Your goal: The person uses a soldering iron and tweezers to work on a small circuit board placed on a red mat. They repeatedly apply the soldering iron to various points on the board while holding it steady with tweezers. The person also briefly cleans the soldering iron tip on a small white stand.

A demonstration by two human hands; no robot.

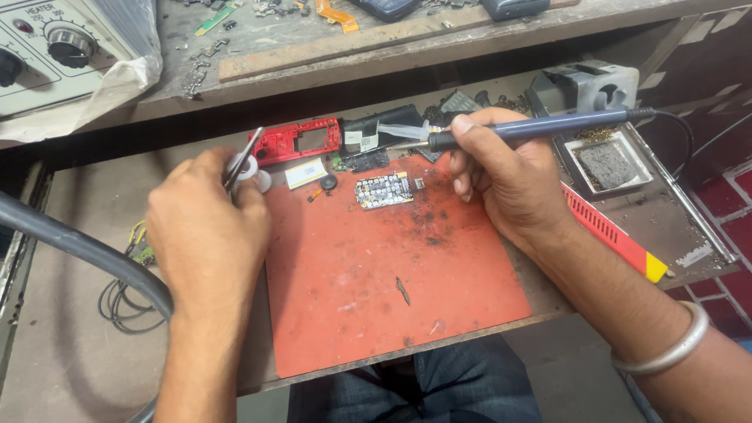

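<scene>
My right hand (501,176) grips a blue soldering iron (540,125) like a pen, its tip pointing left above the top edge of the red work mat (376,290). A small circuit board (383,189) lies on the mat just left of that hand. My left hand (205,227) is closed on thin metal tweezers (244,157) beside a small white container (252,174) at the mat's upper left corner. A red phone frame (301,141) lies behind the mat.
A soldering stand with a dark sponge tray (607,164) sits at the right, next to a red and yellow tool (611,232). A thick grey hose (78,251) crosses the left. A heater unit with knobs (55,47) stands on the shelf.
</scene>
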